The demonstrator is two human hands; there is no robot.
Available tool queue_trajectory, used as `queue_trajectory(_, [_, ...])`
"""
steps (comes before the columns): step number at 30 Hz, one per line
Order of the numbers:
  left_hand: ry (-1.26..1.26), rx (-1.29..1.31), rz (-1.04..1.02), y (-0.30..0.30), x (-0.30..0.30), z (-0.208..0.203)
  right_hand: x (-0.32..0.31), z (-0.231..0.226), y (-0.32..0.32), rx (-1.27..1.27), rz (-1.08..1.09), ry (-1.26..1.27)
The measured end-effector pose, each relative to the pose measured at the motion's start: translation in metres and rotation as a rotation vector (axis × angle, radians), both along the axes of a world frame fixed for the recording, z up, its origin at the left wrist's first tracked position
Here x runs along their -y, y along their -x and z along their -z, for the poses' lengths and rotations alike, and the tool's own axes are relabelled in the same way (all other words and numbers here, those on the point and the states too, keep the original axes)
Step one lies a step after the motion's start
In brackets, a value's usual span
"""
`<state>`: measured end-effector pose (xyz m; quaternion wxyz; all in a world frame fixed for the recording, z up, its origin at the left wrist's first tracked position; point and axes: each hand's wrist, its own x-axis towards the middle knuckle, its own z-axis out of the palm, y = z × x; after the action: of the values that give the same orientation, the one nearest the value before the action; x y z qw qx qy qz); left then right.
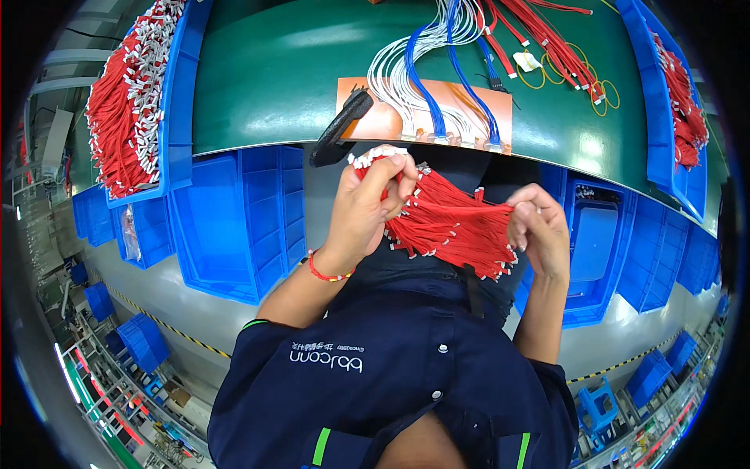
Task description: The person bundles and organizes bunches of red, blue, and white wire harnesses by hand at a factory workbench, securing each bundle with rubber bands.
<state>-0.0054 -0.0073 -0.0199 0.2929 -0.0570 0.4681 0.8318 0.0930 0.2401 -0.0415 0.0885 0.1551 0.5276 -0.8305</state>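
A thick bundle of red cables [449, 219] with small white connectors at both ends lies across my lap, just below the table edge. My left hand [373, 194] is closed around the bundle's left end, and white connectors poke out above its fingers. At the other end, my right hand [541, 233] is closed in a pinch at the upper right corner of the bundle, where a red cable's end meets the fingertips. Exactly how many cables that pinch takes in is hidden.
The green tabletop [289, 70] carries an orange board [375, 90] with white and blue wires, a black strap-like piece [341, 129], yellow rubber bands [605, 98] and more red cables [547, 43]. Blue bins of red cables [125, 117] flank it; a blue bin [211, 227] stands below.
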Motion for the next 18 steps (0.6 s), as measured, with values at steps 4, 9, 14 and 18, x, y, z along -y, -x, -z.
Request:
queue_trajectory(4, [0.101, -0.006, -0.028, 0.002, -0.004, 0.007, 0.004, 0.005, -0.001, -0.124, 0.141, 0.265])
queue_trajectory(9, [0.161, -0.044, -0.072, 0.002, -0.008, 0.005, 0.022, 0.003, 0.013, -0.190, 0.031, 0.062])
queue_trajectory(14, [0.217, -0.130, -0.153, 0.002, -0.013, 0.006, 0.039, 0.003, 0.031, -0.131, 0.116, -0.171])
queue_trajectory(18, [0.253, -0.161, -0.148, 0.005, -0.013, 0.005, 0.047, -0.003, 0.038, -0.080, 0.230, -0.214])
